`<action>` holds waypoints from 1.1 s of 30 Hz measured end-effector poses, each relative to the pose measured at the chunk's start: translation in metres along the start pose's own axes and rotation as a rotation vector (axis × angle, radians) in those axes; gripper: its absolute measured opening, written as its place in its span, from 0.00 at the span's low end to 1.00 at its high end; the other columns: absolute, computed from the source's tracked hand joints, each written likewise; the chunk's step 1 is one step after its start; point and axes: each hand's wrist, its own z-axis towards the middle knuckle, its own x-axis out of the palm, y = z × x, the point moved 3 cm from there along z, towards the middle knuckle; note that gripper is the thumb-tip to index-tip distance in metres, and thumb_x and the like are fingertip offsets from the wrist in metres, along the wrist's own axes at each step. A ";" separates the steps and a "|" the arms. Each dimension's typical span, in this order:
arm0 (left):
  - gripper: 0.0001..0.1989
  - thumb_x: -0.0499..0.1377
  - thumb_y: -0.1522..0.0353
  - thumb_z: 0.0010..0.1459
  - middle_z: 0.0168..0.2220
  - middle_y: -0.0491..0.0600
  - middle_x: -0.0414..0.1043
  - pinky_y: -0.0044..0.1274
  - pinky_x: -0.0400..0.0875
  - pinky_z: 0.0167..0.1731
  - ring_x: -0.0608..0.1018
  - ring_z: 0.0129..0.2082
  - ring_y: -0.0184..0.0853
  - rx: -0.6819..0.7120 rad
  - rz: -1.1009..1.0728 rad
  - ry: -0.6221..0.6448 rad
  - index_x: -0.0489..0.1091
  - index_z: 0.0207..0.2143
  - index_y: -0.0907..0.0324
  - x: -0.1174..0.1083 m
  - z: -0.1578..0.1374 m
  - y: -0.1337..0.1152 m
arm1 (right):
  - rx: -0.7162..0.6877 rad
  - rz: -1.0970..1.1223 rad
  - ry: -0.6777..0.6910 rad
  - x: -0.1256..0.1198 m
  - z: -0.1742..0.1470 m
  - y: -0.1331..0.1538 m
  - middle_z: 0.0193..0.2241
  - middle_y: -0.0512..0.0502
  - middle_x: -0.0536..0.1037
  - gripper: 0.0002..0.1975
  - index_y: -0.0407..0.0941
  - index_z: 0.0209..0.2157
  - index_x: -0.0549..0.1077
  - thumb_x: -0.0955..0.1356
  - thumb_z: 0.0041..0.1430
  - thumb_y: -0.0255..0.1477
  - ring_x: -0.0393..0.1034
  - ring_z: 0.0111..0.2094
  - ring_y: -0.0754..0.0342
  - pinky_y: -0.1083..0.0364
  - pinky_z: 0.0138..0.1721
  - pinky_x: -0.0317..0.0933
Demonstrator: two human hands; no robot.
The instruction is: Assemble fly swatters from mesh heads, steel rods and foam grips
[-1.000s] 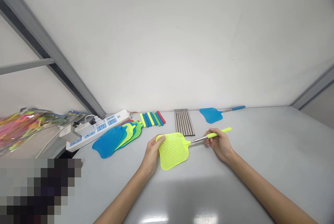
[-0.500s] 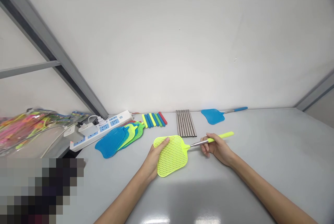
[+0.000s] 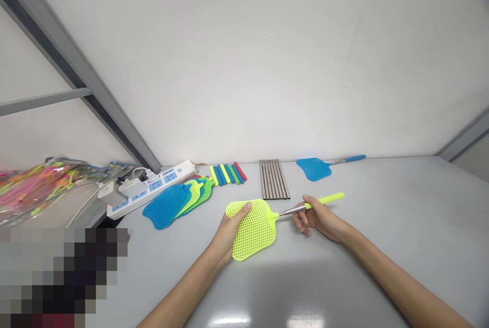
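A yellow fly swatter (image 3: 255, 230) with a perforated head, a short metal rod and a yellow grip is held slanting above the table. My left hand (image 3: 229, 234) pinches the left edge of its head, thumb on top and the other fingers hidden beneath. Around the yellow grip near the metal rod (image 3: 292, 211), my right hand (image 3: 321, 218) is closed with thumb and forefinger, its other fingers loosely curled below. Just beyond lies a row of metal rods (image 3: 274, 180). A blue fly swatter (image 3: 315, 169) rests behind my right hand, by the wall.
Left on the grey table (image 3: 367, 277) are overlapping swatter heads (image 3: 166, 206) in blue, yellow and green. Several coloured grips (image 3: 228, 174) lie side by side behind them. A white power strip (image 3: 187, 169) with plugs runs beside plastic-wrapped items (image 3: 49, 180). A wall (image 3: 267, 88) closes the back.
The view has shifted slightly, moving the things on the table a little to the right. Both hands keep their hold on the yellow fly swatter, which has hardly moved.
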 end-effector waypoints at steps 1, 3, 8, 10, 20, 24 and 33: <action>0.16 0.58 0.62 0.46 0.32 0.55 0.74 0.29 0.70 0.32 0.76 0.31 0.39 0.000 0.002 0.000 0.68 0.36 0.63 0.000 0.000 0.000 | -0.007 0.000 -0.007 0.001 0.000 0.000 0.17 0.45 0.68 0.24 0.42 0.13 0.60 0.54 0.54 0.43 0.61 0.20 0.56 0.58 0.20 0.54; 0.16 0.58 0.62 0.45 0.33 0.56 0.73 0.29 0.70 0.33 0.76 0.31 0.39 0.002 -0.001 0.002 0.69 0.35 0.63 0.000 0.001 0.002 | -0.018 -0.003 -0.014 0.002 0.000 0.000 0.17 0.45 0.68 0.24 0.43 0.13 0.58 0.54 0.54 0.43 0.61 0.20 0.56 0.58 0.21 0.54; 0.16 0.58 0.62 0.46 0.33 0.55 0.73 0.29 0.69 0.34 0.76 0.32 0.39 0.003 -0.018 0.022 0.68 0.37 0.62 0.000 0.002 0.003 | -0.032 -0.010 0.007 0.004 0.000 0.000 0.17 0.45 0.69 0.24 0.43 0.13 0.59 0.53 0.55 0.42 0.60 0.19 0.57 0.57 0.22 0.54; 0.16 0.58 0.62 0.46 0.33 0.55 0.74 0.29 0.69 0.33 0.76 0.31 0.39 0.004 -0.015 0.013 0.68 0.37 0.62 0.000 0.002 0.003 | -0.036 -0.008 0.009 0.004 0.000 0.000 0.17 0.45 0.69 0.24 0.43 0.13 0.59 0.53 0.55 0.42 0.60 0.19 0.57 0.57 0.22 0.54; 0.15 0.57 0.61 0.46 0.33 0.55 0.73 0.28 0.69 0.34 0.75 0.32 0.38 0.014 0.000 0.005 0.69 0.35 0.63 0.005 0.000 0.005 | -0.055 -0.008 -0.028 0.008 0.003 -0.002 0.17 0.46 0.68 0.24 0.43 0.12 0.58 0.55 0.54 0.43 0.60 0.19 0.57 0.57 0.22 0.53; 0.17 0.56 0.62 0.49 0.37 0.55 0.72 0.28 0.68 0.34 0.74 0.35 0.39 0.039 0.012 0.111 0.67 0.39 0.62 0.016 -0.002 0.009 | -0.060 -0.132 -0.050 0.015 0.002 -0.008 0.16 0.48 0.66 0.20 0.41 0.12 0.61 0.62 0.51 0.38 0.58 0.19 0.60 0.59 0.21 0.51; 0.16 0.52 0.63 0.52 0.43 0.54 0.69 0.26 0.63 0.41 0.71 0.42 0.38 0.150 0.033 0.178 0.67 0.42 0.61 0.017 0.001 0.010 | -0.192 0.073 -0.349 0.007 0.003 -0.003 0.21 0.50 0.64 0.12 0.42 0.21 0.66 0.64 0.50 0.36 0.57 0.21 0.61 0.60 0.19 0.52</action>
